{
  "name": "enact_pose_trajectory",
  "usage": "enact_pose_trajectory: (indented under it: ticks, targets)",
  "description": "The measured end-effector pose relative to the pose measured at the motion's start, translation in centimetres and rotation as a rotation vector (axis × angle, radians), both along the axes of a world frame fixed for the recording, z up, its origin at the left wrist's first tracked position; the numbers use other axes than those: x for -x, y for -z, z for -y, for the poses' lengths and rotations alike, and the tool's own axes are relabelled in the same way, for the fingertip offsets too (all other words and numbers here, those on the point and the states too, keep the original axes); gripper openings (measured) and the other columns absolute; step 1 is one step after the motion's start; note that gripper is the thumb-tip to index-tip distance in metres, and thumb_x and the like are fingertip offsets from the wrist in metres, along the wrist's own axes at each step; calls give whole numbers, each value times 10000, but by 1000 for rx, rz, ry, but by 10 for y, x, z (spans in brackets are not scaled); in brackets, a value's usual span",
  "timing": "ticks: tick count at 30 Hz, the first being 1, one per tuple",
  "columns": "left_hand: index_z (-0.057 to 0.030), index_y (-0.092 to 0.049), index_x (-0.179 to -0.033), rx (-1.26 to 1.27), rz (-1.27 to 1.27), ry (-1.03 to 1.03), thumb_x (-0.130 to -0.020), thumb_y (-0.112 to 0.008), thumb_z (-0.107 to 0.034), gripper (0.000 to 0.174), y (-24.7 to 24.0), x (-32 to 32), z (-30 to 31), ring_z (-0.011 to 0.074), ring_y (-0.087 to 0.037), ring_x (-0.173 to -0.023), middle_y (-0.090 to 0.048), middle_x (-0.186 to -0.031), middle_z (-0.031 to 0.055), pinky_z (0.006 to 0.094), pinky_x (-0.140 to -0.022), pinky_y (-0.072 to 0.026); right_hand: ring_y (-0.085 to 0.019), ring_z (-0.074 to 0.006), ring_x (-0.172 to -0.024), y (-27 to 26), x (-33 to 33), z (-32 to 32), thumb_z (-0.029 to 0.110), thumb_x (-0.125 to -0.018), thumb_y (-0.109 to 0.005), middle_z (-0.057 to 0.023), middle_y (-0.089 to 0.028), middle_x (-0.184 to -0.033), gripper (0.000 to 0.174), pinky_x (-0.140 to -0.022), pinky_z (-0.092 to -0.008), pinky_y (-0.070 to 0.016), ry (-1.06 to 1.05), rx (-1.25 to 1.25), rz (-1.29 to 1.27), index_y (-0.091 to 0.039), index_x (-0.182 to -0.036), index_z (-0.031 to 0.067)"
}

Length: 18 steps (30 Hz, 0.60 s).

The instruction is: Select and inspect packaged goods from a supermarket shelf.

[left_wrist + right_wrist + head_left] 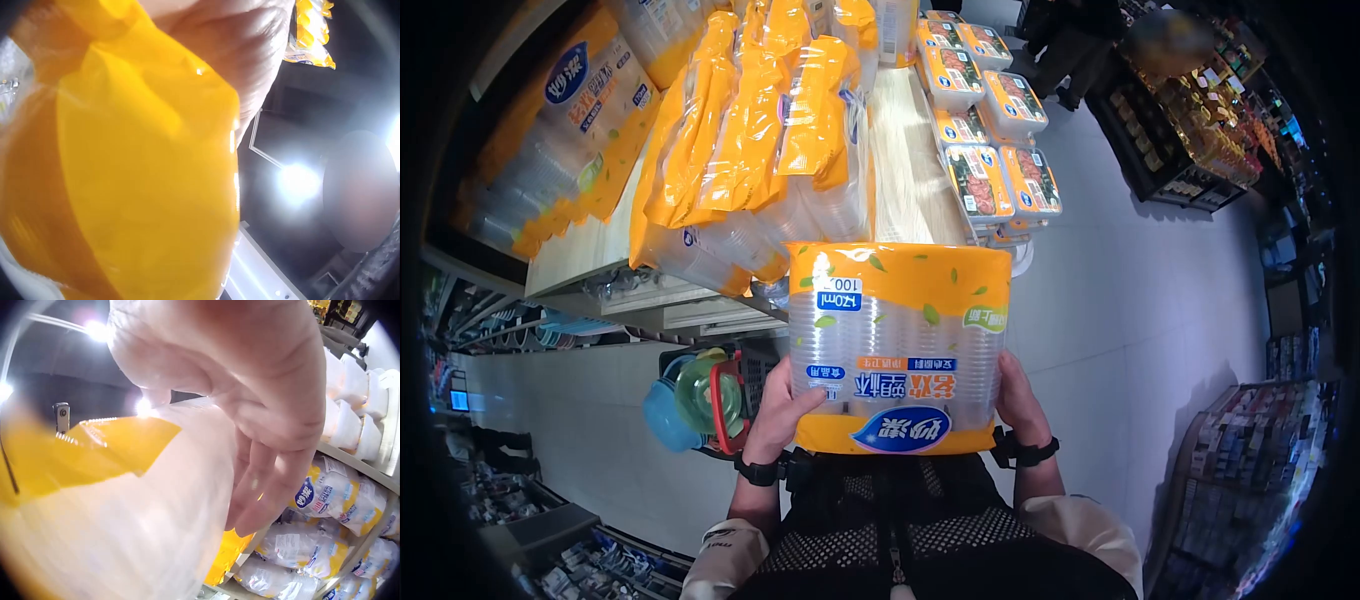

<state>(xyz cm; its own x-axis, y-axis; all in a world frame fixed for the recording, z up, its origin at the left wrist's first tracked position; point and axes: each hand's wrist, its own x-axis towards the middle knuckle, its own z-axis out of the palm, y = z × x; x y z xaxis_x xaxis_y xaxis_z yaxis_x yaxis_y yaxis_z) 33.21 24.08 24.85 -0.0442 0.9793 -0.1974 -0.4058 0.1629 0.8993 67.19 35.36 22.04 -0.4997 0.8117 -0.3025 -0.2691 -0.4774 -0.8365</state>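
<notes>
A large pack of clear plastic cups point(900, 345) in an orange-and-clear wrapper is held in front of the body, its print upside down in the head view. The left hand point(776, 412) grips its left side, thumb on the front. On the opposite side the right hand point(1018, 402) holds the pack's edge. In the right wrist view the fingers point(275, 481) curl round behind the wrapper. Orange film of the pack point(150, 175) fills much of the left wrist view and covers most of that hand.
Beyond the pack, a wooden shelf point(910, 150) carries orange cup packs point(745, 130) and stacked lidded boxes point(980, 180). A basket with a red handle point(725, 405) holds blue and green basins to the left. Pale floor point(1100, 300) stretches right towards another display point(1240, 450).
</notes>
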Motion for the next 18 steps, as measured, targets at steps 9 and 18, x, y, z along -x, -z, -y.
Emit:
enact_pose_trajectory:
  ticks: [9,18]
  targets:
    - [36,-503,-1359,-10,-28,-25,-930,-711,-259,561,0,-2,2,159,-617,-1129,-654,-1236,103,337,-1011,-474,-516,-222,-1317,-16,6,2,308,-821,-815,-131,-528,-1427,889,-1130,-369,-383,-127,-64,56,-338,-1502,-8]
    - [38,-468,-1412,-29,-19,-13,-1014,-590,-270,518,9,2,5,152,-597,-1175,-628,-1289,101,323,-1034,-460,-567,-221,-1257,0,3,6,286,-815,-805,-136,-572,-1374,825,-1097,-371,-424,-70,-16,-27,-386,-1459,-14]
